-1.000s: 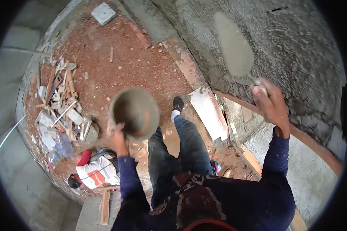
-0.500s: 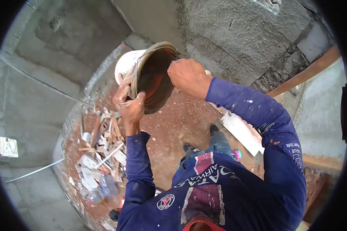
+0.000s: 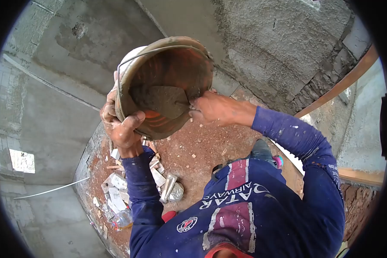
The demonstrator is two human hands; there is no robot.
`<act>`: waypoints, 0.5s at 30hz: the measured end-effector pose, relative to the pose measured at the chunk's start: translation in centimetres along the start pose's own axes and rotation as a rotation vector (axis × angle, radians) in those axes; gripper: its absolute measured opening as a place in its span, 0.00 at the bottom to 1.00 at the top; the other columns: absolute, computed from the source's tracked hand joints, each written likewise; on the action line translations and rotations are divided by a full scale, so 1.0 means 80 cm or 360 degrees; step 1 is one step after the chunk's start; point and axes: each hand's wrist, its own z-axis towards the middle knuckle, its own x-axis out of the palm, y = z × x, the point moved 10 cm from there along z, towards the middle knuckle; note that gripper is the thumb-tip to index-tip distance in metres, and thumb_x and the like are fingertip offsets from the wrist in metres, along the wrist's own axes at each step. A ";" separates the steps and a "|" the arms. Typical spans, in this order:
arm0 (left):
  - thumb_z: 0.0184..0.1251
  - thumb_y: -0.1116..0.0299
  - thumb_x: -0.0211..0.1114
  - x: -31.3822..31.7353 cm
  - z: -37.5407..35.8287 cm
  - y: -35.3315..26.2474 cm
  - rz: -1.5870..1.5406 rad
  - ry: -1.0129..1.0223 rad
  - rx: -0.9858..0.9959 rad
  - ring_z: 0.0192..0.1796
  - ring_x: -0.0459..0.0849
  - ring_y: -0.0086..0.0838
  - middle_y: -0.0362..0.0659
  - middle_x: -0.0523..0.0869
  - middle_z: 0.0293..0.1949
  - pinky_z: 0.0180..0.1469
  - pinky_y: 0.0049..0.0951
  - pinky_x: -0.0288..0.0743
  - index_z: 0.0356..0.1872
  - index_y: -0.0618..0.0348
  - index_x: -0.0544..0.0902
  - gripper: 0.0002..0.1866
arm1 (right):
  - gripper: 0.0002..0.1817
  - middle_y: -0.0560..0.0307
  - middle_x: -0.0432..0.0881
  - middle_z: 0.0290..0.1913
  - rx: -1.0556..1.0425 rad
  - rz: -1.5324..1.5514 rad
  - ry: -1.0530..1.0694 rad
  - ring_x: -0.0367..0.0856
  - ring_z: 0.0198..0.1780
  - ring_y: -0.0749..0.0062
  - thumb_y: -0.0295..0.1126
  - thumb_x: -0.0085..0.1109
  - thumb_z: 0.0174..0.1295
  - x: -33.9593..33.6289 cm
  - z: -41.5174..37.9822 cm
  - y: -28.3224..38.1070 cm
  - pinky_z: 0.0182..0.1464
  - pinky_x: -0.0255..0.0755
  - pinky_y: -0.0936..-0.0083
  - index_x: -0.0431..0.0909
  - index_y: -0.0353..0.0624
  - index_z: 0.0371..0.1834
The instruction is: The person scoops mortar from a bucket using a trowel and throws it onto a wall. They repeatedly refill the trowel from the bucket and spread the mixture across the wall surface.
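Note:
A mortar-smeared bucket (image 3: pixel 172 64) is tilted so that its mouth faces me, its wire handle lying along the upper rim. My left hand (image 3: pixel 124 124) is closed on the bucket's left side, thumb over the rim. Inside the bucket, a trowel (image 3: pixel 165 99) shows its grey, mortar-coated blade against the reddish inner wall. My right hand (image 3: pixel 213 109) is closed at the bucket's right rim, around the trowel's grip, which the fingers mostly hide.
Wood scraps and broken pieces (image 3: pixel 116 189) lie on the reddish dirt floor at left, with a plastic bottle (image 3: pixel 122 219) among them. Rough, partly plastered wall (image 3: pixel 279 43) rises ahead. A wooden board (image 3: pixel 335 86) edges the opening at right.
The bucket has come closer and tipped further toward me, and the trowel blade now shows inside. My right hand has moved slightly right and down; my left hand has shifted left.

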 end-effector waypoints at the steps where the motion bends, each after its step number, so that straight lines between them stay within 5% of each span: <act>1: 0.34 0.78 0.66 -0.013 -0.007 0.012 -0.0273 -0.0074 0.0007 0.56 0.82 0.40 0.52 0.85 0.51 0.71 0.50 0.62 0.41 0.69 0.86 0.23 | 0.19 0.30 0.81 0.34 -0.0001 0.0011 0.0012 0.81 0.41 0.34 0.41 0.50 0.68 0.004 0.000 0.008 0.46 0.75 0.48 0.79 0.32 0.41; 4: 0.40 0.80 0.66 -0.017 -0.032 0.059 -0.0357 -0.0292 -0.0334 0.52 0.82 0.36 0.50 0.83 0.52 0.65 0.38 0.70 0.48 0.71 0.83 0.26 | 0.20 0.28 0.80 0.34 0.0174 0.0290 0.0142 0.80 0.40 0.32 0.41 0.50 0.68 0.017 -0.001 0.016 0.45 0.74 0.48 0.77 0.30 0.41; 9: 0.46 0.84 0.65 -0.032 -0.115 0.167 -0.0271 -0.0714 -0.0479 0.47 0.84 0.33 0.47 0.85 0.47 0.57 0.33 0.77 0.50 0.67 0.80 0.24 | 0.21 0.27 0.80 0.30 0.0322 0.0553 0.0053 0.80 0.36 0.29 0.39 0.53 0.65 0.058 0.001 -0.039 0.41 0.74 0.47 0.75 0.24 0.32; 12: 0.51 0.84 0.64 -0.075 -0.198 0.231 -0.0122 -0.1272 -0.0726 0.44 0.85 0.31 0.44 0.85 0.43 0.49 0.30 0.79 0.47 0.65 0.81 0.18 | 0.20 0.28 0.81 0.34 0.0658 0.0698 0.0502 0.81 0.40 0.32 0.41 0.55 0.65 0.112 -0.008 -0.089 0.43 0.74 0.49 0.77 0.28 0.38; 15: 0.52 0.82 0.63 -0.129 -0.345 0.296 -0.0269 -0.1723 -0.1144 0.41 0.85 0.34 0.45 0.84 0.42 0.45 0.33 0.82 0.48 0.63 0.79 0.18 | 0.24 0.28 0.82 0.36 0.0543 0.0772 0.0628 0.82 0.42 0.34 0.44 0.59 0.64 0.161 -0.019 -0.116 0.45 0.76 0.50 0.78 0.27 0.41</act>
